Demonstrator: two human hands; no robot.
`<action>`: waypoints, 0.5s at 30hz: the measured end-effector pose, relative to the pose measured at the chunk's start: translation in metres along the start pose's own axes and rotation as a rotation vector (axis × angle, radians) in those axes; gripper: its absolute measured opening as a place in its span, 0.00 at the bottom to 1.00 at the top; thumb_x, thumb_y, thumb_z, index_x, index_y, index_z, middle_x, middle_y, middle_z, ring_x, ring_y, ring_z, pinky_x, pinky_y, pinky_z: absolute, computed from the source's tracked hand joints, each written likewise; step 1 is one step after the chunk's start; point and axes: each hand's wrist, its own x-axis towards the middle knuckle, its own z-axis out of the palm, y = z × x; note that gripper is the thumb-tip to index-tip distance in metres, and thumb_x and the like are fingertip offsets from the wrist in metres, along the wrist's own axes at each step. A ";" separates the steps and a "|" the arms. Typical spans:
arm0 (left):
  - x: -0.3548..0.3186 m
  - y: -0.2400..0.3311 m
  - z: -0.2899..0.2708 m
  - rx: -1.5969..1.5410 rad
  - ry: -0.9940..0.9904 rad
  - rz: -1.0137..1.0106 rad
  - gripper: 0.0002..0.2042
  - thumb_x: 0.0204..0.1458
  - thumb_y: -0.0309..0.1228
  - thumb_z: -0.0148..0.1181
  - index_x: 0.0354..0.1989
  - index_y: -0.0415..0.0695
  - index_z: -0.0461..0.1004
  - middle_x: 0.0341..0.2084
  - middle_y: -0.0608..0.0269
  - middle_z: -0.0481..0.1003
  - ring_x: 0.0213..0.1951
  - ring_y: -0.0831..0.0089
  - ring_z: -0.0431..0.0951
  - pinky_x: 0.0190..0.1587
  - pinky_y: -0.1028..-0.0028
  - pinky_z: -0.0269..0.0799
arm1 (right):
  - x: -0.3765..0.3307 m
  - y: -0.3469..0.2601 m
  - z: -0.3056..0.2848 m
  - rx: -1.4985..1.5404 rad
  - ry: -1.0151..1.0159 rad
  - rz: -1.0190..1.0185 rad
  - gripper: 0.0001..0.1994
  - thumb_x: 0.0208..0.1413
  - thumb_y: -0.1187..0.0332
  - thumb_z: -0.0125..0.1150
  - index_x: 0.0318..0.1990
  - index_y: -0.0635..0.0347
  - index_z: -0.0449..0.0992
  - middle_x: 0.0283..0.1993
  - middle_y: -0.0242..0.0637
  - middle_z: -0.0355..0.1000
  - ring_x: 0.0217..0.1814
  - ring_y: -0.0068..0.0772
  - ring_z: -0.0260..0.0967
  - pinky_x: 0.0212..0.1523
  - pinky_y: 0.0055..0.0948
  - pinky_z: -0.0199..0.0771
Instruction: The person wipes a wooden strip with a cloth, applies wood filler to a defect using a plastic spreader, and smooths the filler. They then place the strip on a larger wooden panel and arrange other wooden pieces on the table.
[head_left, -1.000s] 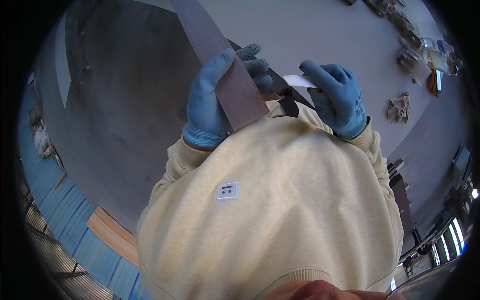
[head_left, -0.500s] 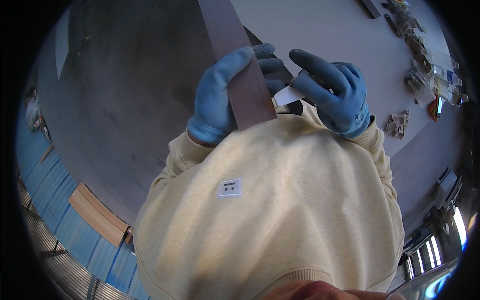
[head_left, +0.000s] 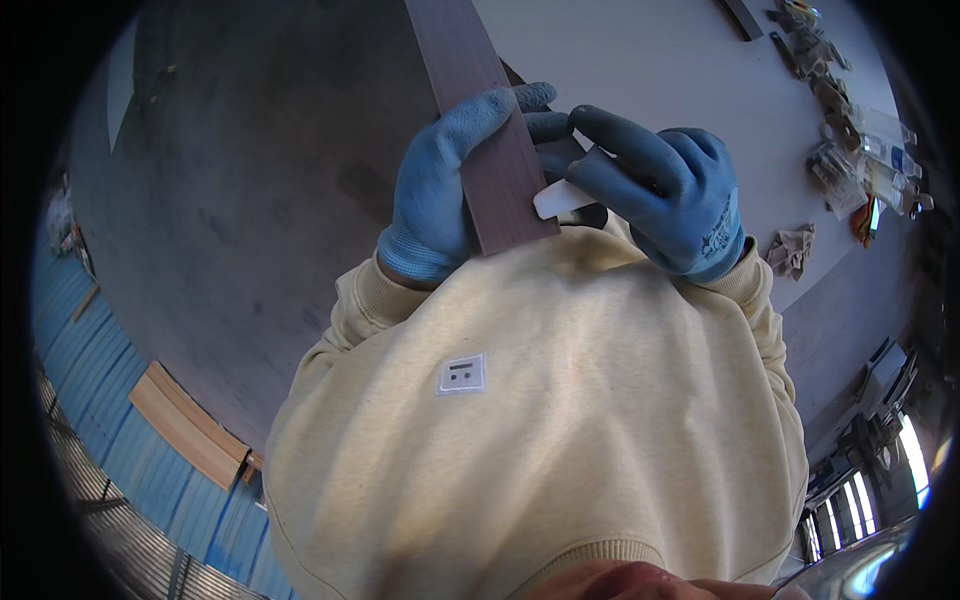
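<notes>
A long brown wood-grain board (head_left: 505, 185) slants up and away in front of my chest, its near end close to my sweater. My left hand (head_left: 430, 195), in a blue work glove, is closed around the board, with the thumb over its face and the fingers behind. My right hand (head_left: 685, 200), gloved the same way, pinches a small white flat scraper (head_left: 558, 199) between thumb and fingers. The scraper's rounded tip is at the right edge of the board near its lower end; whether it touches cannot be made out. The gloved fingers hide its other end.
A pale tabletop (head_left: 620, 60) stretches ahead and right. Along its right side lie plastic bottles (head_left: 890, 155), bags and small tools, with a crumpled cloth (head_left: 790, 250) nearer. A dark strip (head_left: 740, 18) lies at the far right. Wooden planks (head_left: 190, 425) rest on blue sheeting at lower left.
The scraper has shifted slightly left and tilted against the board's edge, with my right fingers moving along. The board and my left hand have moved slightly right and up.
</notes>
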 end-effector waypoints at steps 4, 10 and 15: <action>0.003 -0.002 0.000 0.012 -0.020 0.010 0.24 0.66 0.44 0.57 0.62 0.38 0.67 0.52 0.41 0.76 0.49 0.51 0.84 0.50 0.54 0.85 | 0.001 0.000 -0.002 -0.056 0.003 -0.015 0.21 0.47 0.69 0.72 0.52 0.47 0.85 0.63 0.43 0.77 0.33 0.28 0.76 0.33 0.27 0.76; 0.005 -0.003 0.000 0.064 0.019 0.022 0.25 0.65 0.44 0.58 0.62 0.37 0.67 0.52 0.41 0.76 0.49 0.52 0.84 0.50 0.55 0.86 | -0.002 0.003 -0.001 -0.141 -0.007 -0.028 0.20 0.48 0.67 0.72 0.51 0.45 0.86 0.62 0.41 0.78 0.32 0.25 0.75 0.32 0.25 0.75; 0.008 -0.002 0.002 0.072 0.021 0.029 0.26 0.65 0.45 0.59 0.62 0.37 0.67 0.52 0.40 0.76 0.49 0.52 0.84 0.50 0.56 0.86 | -0.003 0.007 -0.001 -0.222 -0.001 -0.052 0.20 0.48 0.64 0.72 0.51 0.42 0.86 0.62 0.37 0.79 0.32 0.22 0.75 0.32 0.23 0.75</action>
